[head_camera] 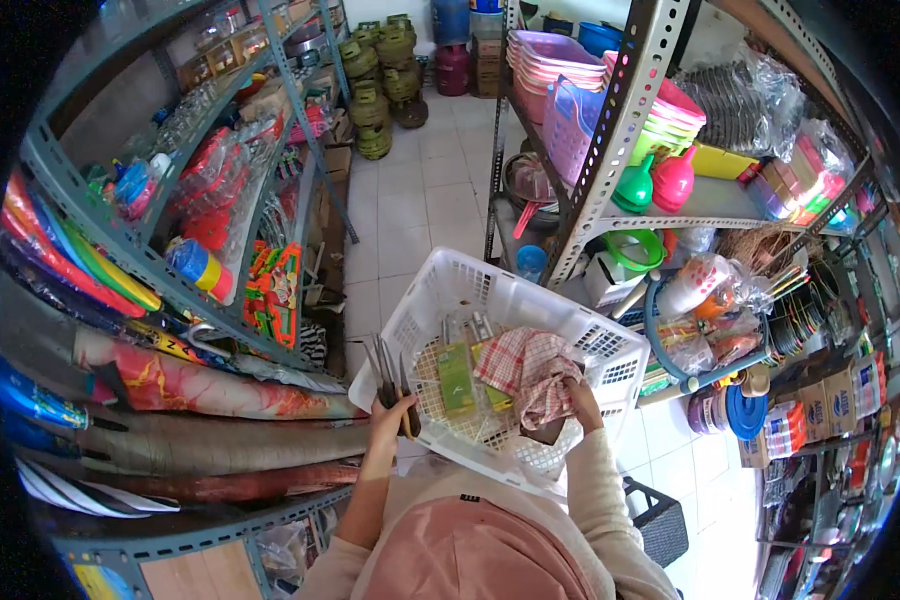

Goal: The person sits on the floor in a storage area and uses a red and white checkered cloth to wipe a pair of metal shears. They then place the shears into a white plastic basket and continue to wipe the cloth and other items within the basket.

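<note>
A white plastic basket (506,279) with perforated walls is in front of my body, tilted across the aisle. My left hand (392,421) holds several scissors (387,375) by their handles at the basket's left edge, blades pointing away from me. On the right, my right hand (585,405) grips a red-and-white checked cloth (521,367) bunched inside the basket. Beside the cloth lies a green pack (457,381) with some clear plastic wrapping. A small white lattice container (544,452) sits at the near right corner, with a dark brown item partly hidden under the cloth.
Metal shelves (300,120) with wrapped goods line the left, above fabric or vinyl rolls (225,442). Green gas cylinders (371,120) stand at the aisle's far end. A perforated shelf post (607,142) rises close on the right, near a blue-rimmed basket (651,330) of packets.
</note>
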